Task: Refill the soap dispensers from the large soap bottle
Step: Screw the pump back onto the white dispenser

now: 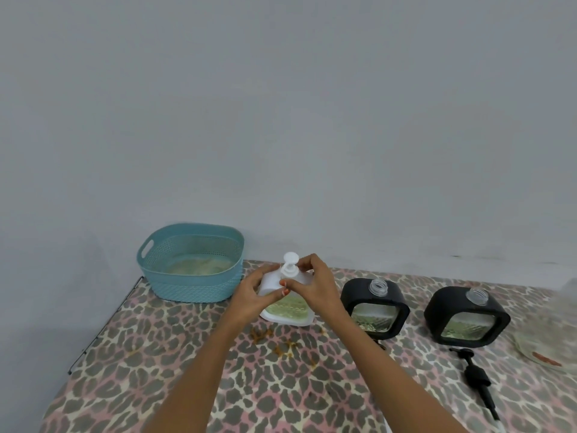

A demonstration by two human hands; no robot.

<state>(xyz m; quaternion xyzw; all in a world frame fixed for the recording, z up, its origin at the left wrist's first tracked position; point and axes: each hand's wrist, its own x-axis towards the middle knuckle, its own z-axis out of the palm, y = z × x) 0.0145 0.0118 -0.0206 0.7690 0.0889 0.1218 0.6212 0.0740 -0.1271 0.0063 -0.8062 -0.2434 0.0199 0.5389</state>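
White dispenser (285, 303) mid-table (156, 370). Left hand (256, 295) wrapped round its body, steadying. Right hand (312, 285) pinching the white pump (288, 265) collar, probably unscrewing. At 3 o'clock: near black dispenser (374, 303) and far black dispenser (466, 314), necks open for filling. Black pump (476, 375) lying at 4 o'clock.

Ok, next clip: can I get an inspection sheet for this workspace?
Surface: leopard-print cloth.
Job's things: white dispenser with white pump on; middle black dispenser and right black dispenser, necks open; black pump lying on the cloth.
Clutter: teal basket at back left; orange crumbs; blurred clear object at right edge, cannot tell what.
Hands: left hand grips the white dispenser's body; right hand pinches the white pump's collar.
Cables: thin dark strip along the cloth's left edge, unclear what.
Surroundings: plain grey wall.
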